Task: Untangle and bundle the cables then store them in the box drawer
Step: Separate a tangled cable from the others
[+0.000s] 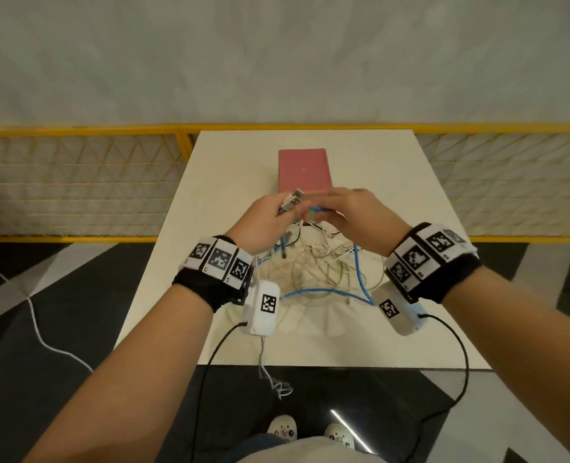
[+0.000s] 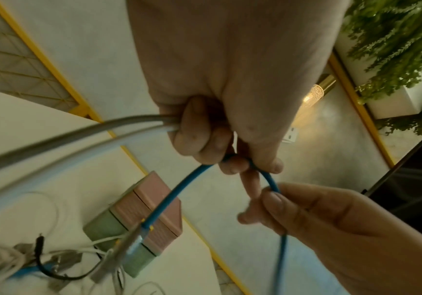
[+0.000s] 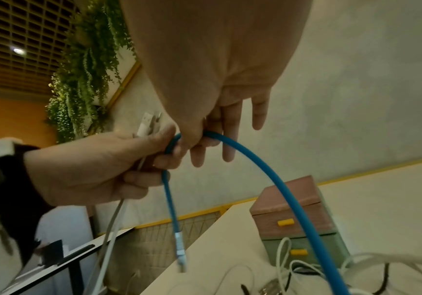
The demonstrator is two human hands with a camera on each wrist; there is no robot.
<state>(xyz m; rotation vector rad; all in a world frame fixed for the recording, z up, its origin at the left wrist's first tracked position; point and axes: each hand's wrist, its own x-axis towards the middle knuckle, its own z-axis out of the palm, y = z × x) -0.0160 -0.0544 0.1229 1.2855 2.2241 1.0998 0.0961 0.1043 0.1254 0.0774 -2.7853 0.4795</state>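
Fingers (image 3: 154, 180) of the left hand (image 1: 263, 222) curl round grey cables (image 2: 78, 131) and the blue cable (image 3: 267, 171), right hand (image 1: 353, 215) pinching its loop, above the tangle (image 1: 320, 269) before the box (image 1: 305, 172) on the table (image 1: 393, 195).

A pale grey plastered wall (image 1: 277, 55) fills the far side. Below it runs a yellow-framed mesh railing (image 1: 76, 182), passing behind the white counter (image 1: 393, 202). The floor (image 1: 43, 345) is glossy, black with lighter grey patches, and a strip of light (image 1: 350, 432) glints off it. Up in the right wrist view, hanging green foliage (image 3: 83, 75) drapes beside a dark slatted ceiling grid (image 3: 15, 40). A warm lamp (image 2: 315, 93) glows on the wall in the left wrist view.
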